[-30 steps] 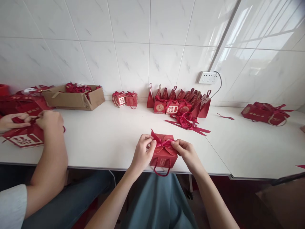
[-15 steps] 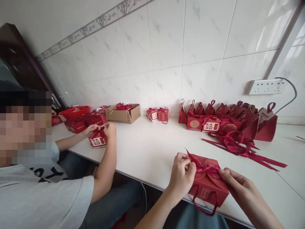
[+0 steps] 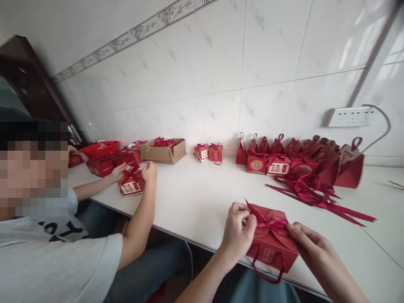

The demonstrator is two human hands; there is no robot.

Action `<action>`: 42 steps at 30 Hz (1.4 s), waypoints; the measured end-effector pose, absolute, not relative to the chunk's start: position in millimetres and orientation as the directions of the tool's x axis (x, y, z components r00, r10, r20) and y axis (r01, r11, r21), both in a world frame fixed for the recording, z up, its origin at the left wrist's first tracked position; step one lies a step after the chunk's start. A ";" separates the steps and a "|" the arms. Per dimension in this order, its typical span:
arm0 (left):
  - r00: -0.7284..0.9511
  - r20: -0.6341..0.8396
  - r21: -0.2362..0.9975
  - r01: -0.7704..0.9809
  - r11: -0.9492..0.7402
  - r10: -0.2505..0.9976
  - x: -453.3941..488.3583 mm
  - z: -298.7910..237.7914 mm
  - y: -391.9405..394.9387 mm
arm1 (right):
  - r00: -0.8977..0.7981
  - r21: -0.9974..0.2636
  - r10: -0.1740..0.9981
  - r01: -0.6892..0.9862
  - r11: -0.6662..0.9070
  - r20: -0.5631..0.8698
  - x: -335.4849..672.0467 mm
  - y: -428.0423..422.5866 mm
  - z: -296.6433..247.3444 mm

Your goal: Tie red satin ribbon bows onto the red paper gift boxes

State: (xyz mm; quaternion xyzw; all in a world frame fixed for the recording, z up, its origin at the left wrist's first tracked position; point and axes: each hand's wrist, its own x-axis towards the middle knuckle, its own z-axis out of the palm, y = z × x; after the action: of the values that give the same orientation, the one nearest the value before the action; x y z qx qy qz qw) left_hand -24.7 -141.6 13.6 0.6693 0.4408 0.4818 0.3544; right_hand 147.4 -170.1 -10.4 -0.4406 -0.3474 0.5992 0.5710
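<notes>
A red gift box (image 3: 270,248) with a cord handle stands at the near edge of the white table (image 3: 202,198). A dark red ribbon (image 3: 268,222) is tied on its top. My left hand (image 3: 238,233) pinches the ribbon's left end, fingers closed. My right hand (image 3: 311,248) grips the ribbon at the box's right side, fingers closed.
A person in a grey shirt sits at my left, their hands (image 3: 139,171) on another red box (image 3: 131,185). Loose ribbons (image 3: 315,193) and several red boxes (image 3: 277,162) line the wall. A cardboard box (image 3: 163,150), two small boxes (image 3: 208,152) and a wall socket (image 3: 349,116) are behind.
My head turned left, bringing the person beside me into view. My hands stayed on the ribbon of the box; between the last two frames almost nothing moved.
</notes>
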 end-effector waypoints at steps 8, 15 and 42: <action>0.116 0.355 0.909 0.190 -0.372 0.928 -28.1 14.8 -136.8 | 0.095 -0.865 0.995 -0.502 0.030 -0.020 135.2 -171.5 -3.4; 0.109 0.321 0.922 0.190 -0.337 0.941 -27.3 17.6 -138.8 | 0.115 -0.886 0.992 -0.455 0.092 0.044 135.4 -170.7 -6.2; 0.251 0.195 0.942 0.221 -0.252 0.948 -41.8 26.4 -141.6 | -0.046 -0.694 0.967 0.687 0.214 0.252 120.0 -132.9 68.0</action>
State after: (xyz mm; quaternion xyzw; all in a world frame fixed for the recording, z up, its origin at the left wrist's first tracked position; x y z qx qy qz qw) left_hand -41.8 -141.6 26.4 0.6663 0.4384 0.4267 0.4262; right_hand 120.0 -132.9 68.0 -0.5947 -0.6953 0.1988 0.3511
